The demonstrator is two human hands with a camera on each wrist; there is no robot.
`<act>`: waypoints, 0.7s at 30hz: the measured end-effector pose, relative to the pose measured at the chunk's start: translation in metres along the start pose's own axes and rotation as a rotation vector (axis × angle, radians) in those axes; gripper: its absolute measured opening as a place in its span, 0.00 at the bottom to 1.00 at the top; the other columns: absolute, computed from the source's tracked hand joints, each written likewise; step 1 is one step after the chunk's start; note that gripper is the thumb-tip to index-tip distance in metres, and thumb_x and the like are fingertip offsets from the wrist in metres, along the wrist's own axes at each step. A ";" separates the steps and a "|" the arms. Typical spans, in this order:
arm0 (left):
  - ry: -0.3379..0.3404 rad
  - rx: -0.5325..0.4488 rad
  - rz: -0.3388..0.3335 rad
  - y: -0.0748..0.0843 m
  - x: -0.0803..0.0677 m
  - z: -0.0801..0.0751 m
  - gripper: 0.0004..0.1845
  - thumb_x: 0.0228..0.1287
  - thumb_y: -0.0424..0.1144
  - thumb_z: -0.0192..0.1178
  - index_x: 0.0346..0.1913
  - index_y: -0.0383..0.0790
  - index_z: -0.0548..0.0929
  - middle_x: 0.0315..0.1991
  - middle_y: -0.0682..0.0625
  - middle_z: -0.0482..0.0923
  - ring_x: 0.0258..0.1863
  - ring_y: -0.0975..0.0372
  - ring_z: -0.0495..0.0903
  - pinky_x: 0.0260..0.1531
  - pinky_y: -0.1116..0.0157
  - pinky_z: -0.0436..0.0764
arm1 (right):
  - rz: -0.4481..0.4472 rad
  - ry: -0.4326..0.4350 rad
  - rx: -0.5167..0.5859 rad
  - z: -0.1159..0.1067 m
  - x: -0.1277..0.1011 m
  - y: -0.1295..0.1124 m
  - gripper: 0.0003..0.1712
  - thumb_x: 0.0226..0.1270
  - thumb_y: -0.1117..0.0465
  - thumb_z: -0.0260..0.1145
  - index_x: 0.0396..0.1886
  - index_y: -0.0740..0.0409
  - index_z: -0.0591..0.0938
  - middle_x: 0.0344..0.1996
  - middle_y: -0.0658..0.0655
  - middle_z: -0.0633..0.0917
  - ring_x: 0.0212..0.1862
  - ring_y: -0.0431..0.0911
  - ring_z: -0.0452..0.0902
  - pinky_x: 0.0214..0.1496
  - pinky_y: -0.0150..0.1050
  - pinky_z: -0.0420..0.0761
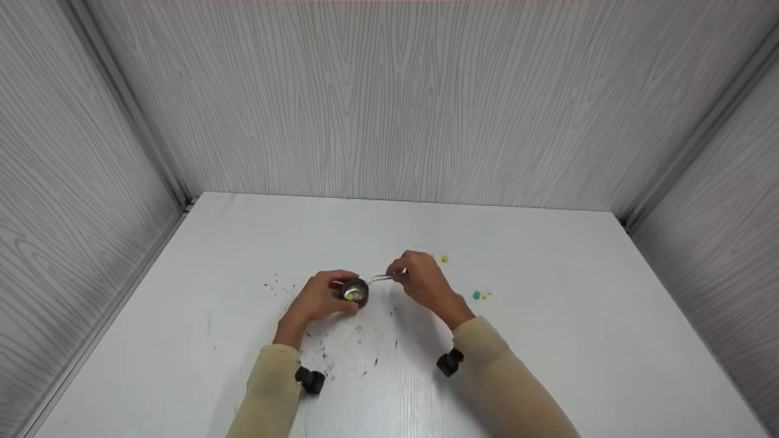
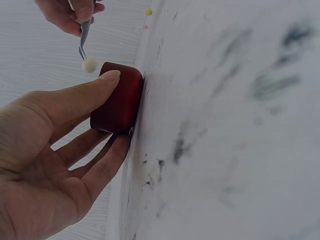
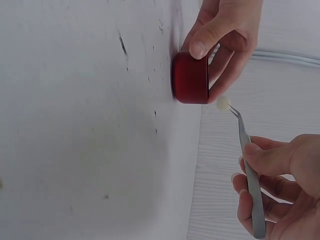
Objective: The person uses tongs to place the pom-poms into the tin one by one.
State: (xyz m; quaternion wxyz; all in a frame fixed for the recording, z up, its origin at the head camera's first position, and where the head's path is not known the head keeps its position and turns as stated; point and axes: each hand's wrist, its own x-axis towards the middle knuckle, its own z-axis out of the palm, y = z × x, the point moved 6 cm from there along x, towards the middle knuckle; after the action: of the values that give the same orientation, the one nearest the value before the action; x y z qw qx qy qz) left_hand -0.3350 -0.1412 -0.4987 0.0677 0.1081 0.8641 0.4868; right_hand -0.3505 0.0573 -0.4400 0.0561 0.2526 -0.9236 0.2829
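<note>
A small round dish, dark red outside and shiny inside [image 1: 355,292] [image 2: 118,99] [image 3: 190,78], stands on the white table [image 1: 548,340]. My left hand [image 1: 321,298] [image 2: 60,135] [image 3: 220,30] grips its sides with thumb and fingers. My right hand [image 1: 421,280] [image 3: 280,185] [image 2: 70,14] pinches metal tweezers [image 1: 382,278] [image 3: 247,165] [image 2: 83,36]. The tweezer tips hold a small pale ball [image 3: 223,103] [image 2: 90,65] just above the dish's rim. Something yellowish lies inside the dish.
Small coloured balls lie on the table to the right: a yellow one [image 1: 445,259] and a teal one [image 1: 476,295] with yellow-green ones beside it. Dark specks are scattered in front of the dish. Grey wood-grain walls enclose the table on three sides.
</note>
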 end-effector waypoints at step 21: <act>-0.003 -0.018 -0.009 0.000 0.000 0.000 0.31 0.55 0.30 0.77 0.64 0.39 0.82 0.62 0.38 0.82 0.62 0.42 0.82 0.64 0.45 0.79 | -0.019 -0.027 -0.010 0.013 -0.002 -0.002 0.10 0.67 0.73 0.69 0.41 0.59 0.93 0.35 0.58 0.89 0.41 0.49 0.85 0.44 0.44 0.86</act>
State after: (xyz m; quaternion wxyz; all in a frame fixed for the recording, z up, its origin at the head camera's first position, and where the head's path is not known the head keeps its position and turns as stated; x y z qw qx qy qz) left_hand -0.3350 -0.1410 -0.4988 0.0724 0.1042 0.8600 0.4943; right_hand -0.3472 0.0493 -0.4501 0.0475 0.2651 -0.9232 0.2742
